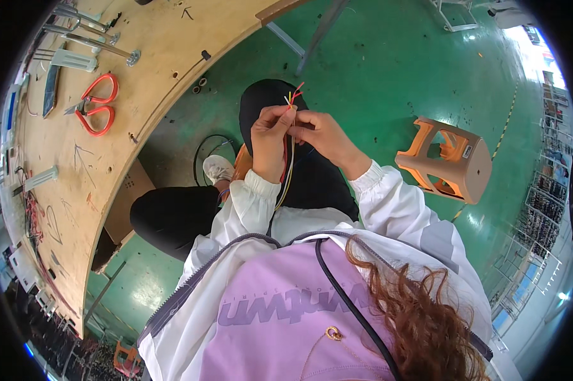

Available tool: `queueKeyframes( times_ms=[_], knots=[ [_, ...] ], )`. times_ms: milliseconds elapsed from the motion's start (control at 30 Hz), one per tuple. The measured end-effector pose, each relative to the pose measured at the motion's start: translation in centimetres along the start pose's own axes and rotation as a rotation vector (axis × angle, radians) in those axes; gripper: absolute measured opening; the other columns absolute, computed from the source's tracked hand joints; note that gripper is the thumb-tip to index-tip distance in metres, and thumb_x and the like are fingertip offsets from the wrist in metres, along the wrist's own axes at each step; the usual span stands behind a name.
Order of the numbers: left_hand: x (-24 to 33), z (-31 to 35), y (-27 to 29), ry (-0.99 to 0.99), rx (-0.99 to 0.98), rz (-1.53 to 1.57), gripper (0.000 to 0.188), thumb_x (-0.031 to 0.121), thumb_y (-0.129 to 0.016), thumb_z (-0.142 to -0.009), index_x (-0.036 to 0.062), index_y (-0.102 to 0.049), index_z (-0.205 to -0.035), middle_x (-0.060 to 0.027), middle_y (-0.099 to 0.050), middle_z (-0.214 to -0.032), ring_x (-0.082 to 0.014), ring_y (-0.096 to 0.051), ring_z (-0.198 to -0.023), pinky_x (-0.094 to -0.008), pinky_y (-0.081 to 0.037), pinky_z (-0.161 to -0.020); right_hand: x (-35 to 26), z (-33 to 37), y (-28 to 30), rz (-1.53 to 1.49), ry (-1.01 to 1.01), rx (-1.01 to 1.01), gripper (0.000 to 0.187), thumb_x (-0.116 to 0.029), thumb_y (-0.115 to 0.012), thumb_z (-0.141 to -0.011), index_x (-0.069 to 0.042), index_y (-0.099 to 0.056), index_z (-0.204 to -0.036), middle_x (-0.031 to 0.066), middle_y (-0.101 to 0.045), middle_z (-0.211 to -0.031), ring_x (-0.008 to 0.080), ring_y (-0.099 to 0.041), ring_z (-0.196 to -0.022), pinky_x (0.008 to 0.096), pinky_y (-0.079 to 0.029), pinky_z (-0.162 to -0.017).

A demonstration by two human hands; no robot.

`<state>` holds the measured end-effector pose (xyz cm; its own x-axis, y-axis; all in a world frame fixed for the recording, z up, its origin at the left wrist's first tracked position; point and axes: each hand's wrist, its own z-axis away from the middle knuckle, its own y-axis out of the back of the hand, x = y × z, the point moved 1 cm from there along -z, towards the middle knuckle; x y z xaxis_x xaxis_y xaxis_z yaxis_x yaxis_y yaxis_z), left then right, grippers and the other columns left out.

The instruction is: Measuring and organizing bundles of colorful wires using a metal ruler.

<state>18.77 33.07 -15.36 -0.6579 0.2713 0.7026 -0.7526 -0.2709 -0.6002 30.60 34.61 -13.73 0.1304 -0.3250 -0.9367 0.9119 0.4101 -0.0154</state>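
Above my knee, my two hands meet around a thin bundle of coloured wires [291,162]. My left hand [270,141] pinches the bundle near its upper end. Thumb and fingers of my right hand [321,134] close on the same spot from the other side. Past the fingertips, red, yellow and white wire ends [294,96] fan out. A small tan piece shows at the pinch; its kind is hard to make out. Below the hands the wires hang down toward my lap, yellow and dark red among them.
To the left, a wooden workbench [153,57] with a curved edge holds red-handled scissors [96,105], metal rods and loose wires. An orange-brown plastic stool [448,159] lies on its side on the green floor [375,70]. Racks line the far right.
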Motion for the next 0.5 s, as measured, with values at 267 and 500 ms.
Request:
queueKeyframes(
  times_ms=[267, 500],
  knots=[
    [0.3, -0.1, 0.6, 0.035, -0.001, 0.057, 0.013, 0.014, -0.059, -0.084, 0.0015, -0.06, -0.086, -0.0026, -0.054, -0.07, -0.0112, -0.05, -0.05, -0.0233, -0.041, -0.041, -0.2, 0.2, -1.4, -0.073, 0.018, 0.022, 0.009, -0.007, -0.058, -0.082, 0.002, -0.057, -0.084, 0.0009, -0.055, -0.073, 0.0081, -0.049, -0.064, 0.022, -0.041, -0.06],
    [0.1, 0.1, 1.0, 0.02, 0.041, 0.049, 0.016, 0.017, -0.059, -0.084, 0.0016, -0.06, -0.087, -0.0004, -0.054, -0.066, -0.0083, -0.049, -0.05, -0.0225, -0.04, -0.041, 0.6, 0.4, -1.8, -0.258, -0.029, 0.143, 0.014, -0.012, -0.063, -0.079, 0.0, -0.057, -0.077, 0.004, -0.058, -0.069, 0.0101, -0.054, -0.06, 0.0217, -0.043, -0.057]
  ],
)
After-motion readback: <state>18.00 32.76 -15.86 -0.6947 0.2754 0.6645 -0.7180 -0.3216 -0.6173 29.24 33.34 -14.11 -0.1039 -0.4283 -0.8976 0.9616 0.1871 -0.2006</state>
